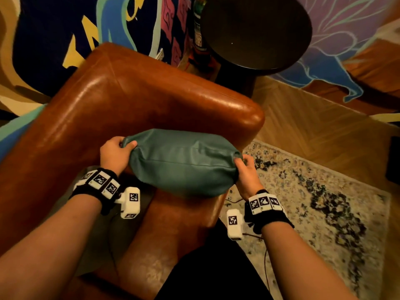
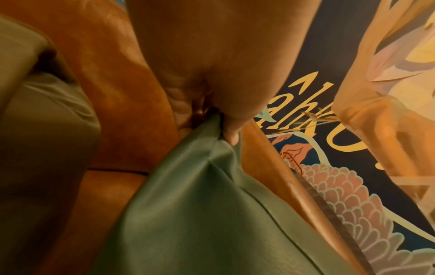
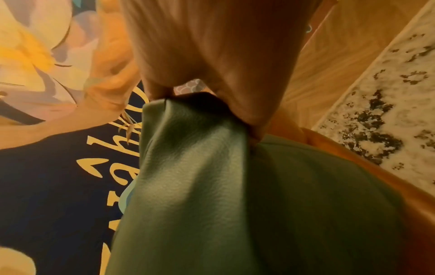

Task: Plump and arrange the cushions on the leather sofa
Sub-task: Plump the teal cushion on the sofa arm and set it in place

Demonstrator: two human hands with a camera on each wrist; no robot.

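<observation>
While yellow wall lettering (image 3: 110, 158) stays unreadable, the left hand (image 1: 114, 153) and right hand (image 1: 249, 172) pinch opposite corners of the teal cushion (image 1: 184, 163), its long axis left-right above the sofa (image 1: 129, 100).

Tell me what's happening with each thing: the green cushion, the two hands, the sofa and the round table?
Teal cushion: puffy, held up over the sofa arm by two corners.
Left hand: pinching the cushion's left corner.
Right hand: pinching its right corner.
Brown leather sofa: shiny; a grey-green cushion lies on it.
Round dark table: standing beside the sofa.
</observation>
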